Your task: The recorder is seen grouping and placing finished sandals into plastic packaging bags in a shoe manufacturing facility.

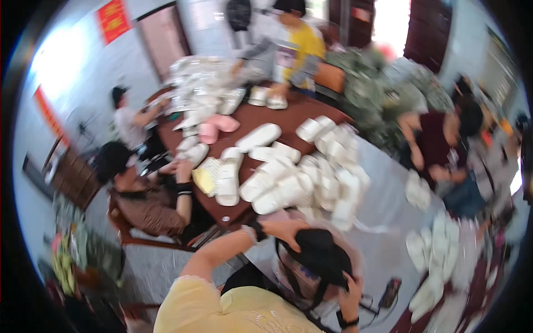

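Observation:
My left hand (286, 230) grips the upper left edge of a black cap (322, 255) in front of my yellow shirt. At the cap's lower right edge, my right hand (350, 297) is closed on it. Dark straps hang below the cap, over a blurred pale pink rounded thing (297, 272) that I cannot make out. Both wrists wear dark bands. Just beyond the cap, a heap of white slippers (283, 191) lies on the red-brown table (222, 213).
Pink slippers (216, 127) and a yellow dotted sheet (206, 176) lie farther left. People sit at the table's left; another person (304, 53) stands behind it. Green bulging bags (366, 83) fill the back right. More white slippers (436, 250) lie at right, beyond a small dark device (391, 292).

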Motion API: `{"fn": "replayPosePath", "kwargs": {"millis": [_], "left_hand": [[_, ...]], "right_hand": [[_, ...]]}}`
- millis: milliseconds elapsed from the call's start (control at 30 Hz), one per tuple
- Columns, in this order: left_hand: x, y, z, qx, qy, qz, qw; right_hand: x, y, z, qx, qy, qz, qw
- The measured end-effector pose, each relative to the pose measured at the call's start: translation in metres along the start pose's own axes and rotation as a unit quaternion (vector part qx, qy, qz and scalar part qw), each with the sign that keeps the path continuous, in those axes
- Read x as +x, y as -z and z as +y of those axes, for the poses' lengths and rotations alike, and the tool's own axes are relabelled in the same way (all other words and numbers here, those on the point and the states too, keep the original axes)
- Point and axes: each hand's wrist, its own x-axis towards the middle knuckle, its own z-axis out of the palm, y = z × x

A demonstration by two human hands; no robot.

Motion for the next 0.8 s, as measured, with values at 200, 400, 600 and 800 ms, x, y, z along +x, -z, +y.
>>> {"fn": "replayPosePath", "kwargs": {"millis": [200, 400, 600, 800], "left_hand": [[0.018, -0.018, 0.001, -0.043, -0.113, 0.021, 0.992], [-0.012, -0.037, 0.005, 0.102, 0.023, 0.161, 0.981], [-0.042, -0.045, 0.012, 0.103, 0.040, 0.206, 0.972], [-0.140, -0.012, 0.064, -0.414, -0.117, 0.521, 0.737]], "right_hand": [[-0.022, 0.028, 0.000, -0.011, -0.003, -0.047, 0.999], [0.007, 0.048, 0.010, -0.029, -0.008, -0.245, 0.969], [0.044, 0.052, -0.017, -0.137, 0.026, -0.202, 0.969], [0.074, 0.066, -0.048, 0.256, -0.160, -0.081, 0.950]]}}
